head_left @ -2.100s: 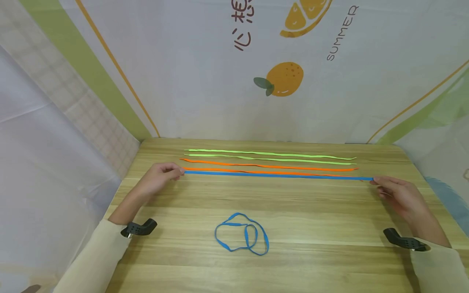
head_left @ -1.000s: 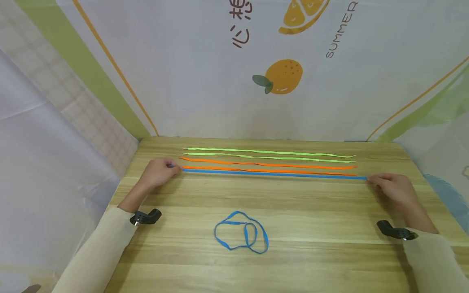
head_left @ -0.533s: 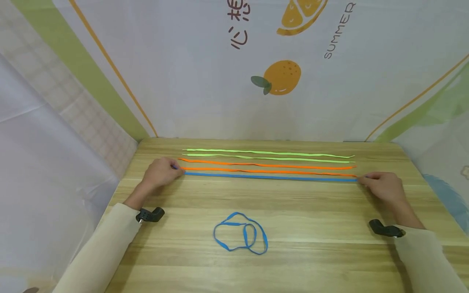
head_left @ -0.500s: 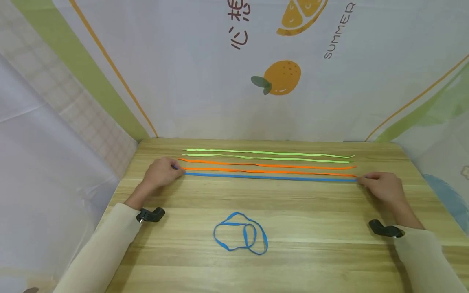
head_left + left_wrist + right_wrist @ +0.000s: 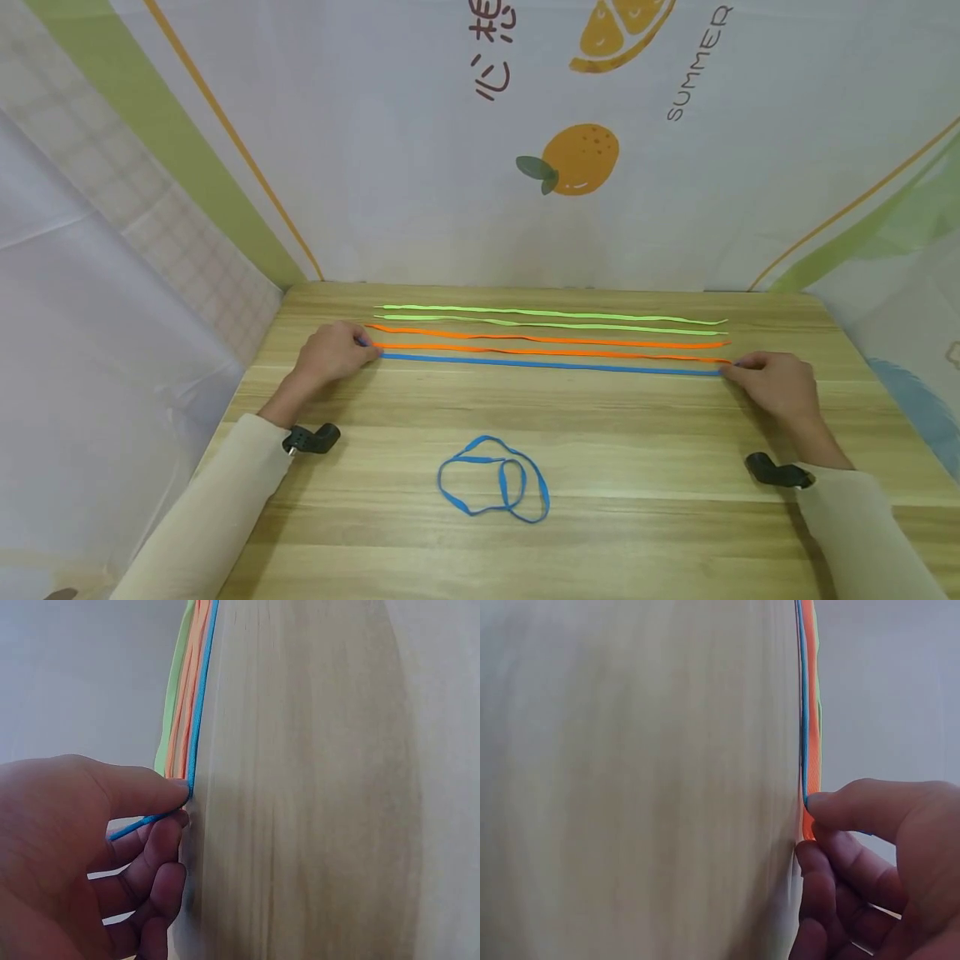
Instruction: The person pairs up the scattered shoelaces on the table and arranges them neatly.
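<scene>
A flat blue shoelace (image 5: 547, 365) is stretched straight across the table, just in front of the nearer orange shoelace (image 5: 555, 352). My left hand (image 5: 333, 350) pinches its left end between thumb and forefinger; in the left wrist view the blue tip (image 5: 127, 830) sticks out behind the fingers. At the other end my right hand (image 5: 776, 385) pinches the lace between thumb and forefinger, seen also in the right wrist view. Behind it run a second orange shoelace (image 5: 600, 341) and two lime-green shoelaces (image 5: 540, 313), all roughly parallel. Another blue shoelace (image 5: 546, 492) lies loosely looped nearer the front.
The wood-grain table (image 5: 637, 550) carries all the laces. A white cloth (image 5: 420, 208) printed with oranges and lettering hangs along its back edge. More pale cloth (image 5: 67, 333) hangs at the left, and a patterned cloth covers the right side.
My right hand has moved left and slightly down along the stretched blue lace. The lace has come down closer to the table and apart from the nearer orange one. My left hand has shifted only slightly.
</scene>
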### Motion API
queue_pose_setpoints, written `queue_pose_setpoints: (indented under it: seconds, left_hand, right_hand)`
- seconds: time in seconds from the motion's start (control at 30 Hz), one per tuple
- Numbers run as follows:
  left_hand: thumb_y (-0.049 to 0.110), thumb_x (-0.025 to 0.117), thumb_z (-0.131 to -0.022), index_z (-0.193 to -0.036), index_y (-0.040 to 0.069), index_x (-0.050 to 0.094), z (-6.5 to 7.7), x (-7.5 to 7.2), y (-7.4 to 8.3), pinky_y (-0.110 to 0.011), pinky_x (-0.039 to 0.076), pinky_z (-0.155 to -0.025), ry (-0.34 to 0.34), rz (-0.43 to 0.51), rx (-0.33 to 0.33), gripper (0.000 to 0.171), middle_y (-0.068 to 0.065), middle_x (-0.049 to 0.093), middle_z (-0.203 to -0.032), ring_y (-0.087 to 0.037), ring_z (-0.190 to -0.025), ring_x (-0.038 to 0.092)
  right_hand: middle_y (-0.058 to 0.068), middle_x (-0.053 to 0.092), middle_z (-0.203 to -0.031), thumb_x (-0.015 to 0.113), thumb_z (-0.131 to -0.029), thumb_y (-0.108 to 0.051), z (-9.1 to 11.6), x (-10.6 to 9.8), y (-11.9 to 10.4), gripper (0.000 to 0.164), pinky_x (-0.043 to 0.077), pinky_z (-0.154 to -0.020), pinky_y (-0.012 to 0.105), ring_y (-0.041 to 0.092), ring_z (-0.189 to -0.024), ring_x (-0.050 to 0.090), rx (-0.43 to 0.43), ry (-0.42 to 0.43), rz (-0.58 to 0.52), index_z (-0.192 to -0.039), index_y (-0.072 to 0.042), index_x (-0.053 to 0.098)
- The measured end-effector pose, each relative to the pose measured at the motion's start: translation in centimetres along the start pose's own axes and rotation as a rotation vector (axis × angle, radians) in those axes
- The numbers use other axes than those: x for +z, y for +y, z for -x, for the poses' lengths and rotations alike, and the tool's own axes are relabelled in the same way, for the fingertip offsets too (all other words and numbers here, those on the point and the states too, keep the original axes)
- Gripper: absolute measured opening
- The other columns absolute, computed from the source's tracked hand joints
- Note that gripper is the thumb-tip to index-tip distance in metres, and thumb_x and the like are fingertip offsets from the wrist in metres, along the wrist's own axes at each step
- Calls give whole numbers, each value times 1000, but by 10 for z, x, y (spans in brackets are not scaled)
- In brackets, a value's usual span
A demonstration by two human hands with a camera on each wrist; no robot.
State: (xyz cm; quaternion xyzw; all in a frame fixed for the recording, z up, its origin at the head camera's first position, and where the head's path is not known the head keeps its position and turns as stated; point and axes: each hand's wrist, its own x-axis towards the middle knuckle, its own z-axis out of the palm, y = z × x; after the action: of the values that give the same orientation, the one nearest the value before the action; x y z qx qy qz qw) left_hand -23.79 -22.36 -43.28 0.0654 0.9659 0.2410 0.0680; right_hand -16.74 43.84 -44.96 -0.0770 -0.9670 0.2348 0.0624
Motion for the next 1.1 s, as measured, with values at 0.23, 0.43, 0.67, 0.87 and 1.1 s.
queue_pose_setpoints:
  seconds: [0.23, 0.43, 0.67, 0.87, 1.1]
  left_hand:
    - [36, 76, -100, -105, 6, 80, 1, -2, 3, -36, 47, -61, 1, -23, -16, 31, -10, 78, -102, -26, -83, 65]
    - [41, 76, -99, -108, 7, 78, 2, -4, 3, -40, 49, -64, 7, -44, -44, 35, -12, 78, -104, -30, -86, 67]
    - [45, 77, -97, -106, 8, 76, 3, -3, 5, -41, 50, -64, 9, -87, -79, 38, -11, 76, -103, -27, -82, 65]
    - [47, 76, -97, -109, 7, 75, 4, -2, 7, -41, 49, -63, 0, -92, -80, 42, -11, 75, -104, -26, -80, 63]
    - [49, 76, -97, -110, 7, 74, 6, -1, 11, -41, 49, -64, -4, -90, -76, 44, -11, 75, -105, -27, -82, 63]
  right_hand:
    - [19, 79, -96, 77, -100, -38, 1, 2, -1, 43, 54, -74, 48, 49, -95, 71, -5, -2, 15, -103, 5, 81]
    - [18, 79, -97, 77, -100, -42, 2, -2, -6, 44, 50, -64, 38, 44, -91, 72, 27, -20, 25, -103, 1, 80]
    - [16, 77, -97, 75, -102, -46, 4, -6, -9, 46, 47, -56, 35, 37, -83, 70, 66, -64, 30, -105, 0, 77]
    - [18, 77, -99, 75, -102, -47, 6, -6, -9, 47, 48, -56, 35, 37, -84, 70, 67, -64, 29, -107, 0, 76]
    - [17, 77, -100, 75, -102, -46, 7, -6, -10, 47, 47, -60, 34, 39, -88, 70, 55, -53, 13, -109, 0, 76]
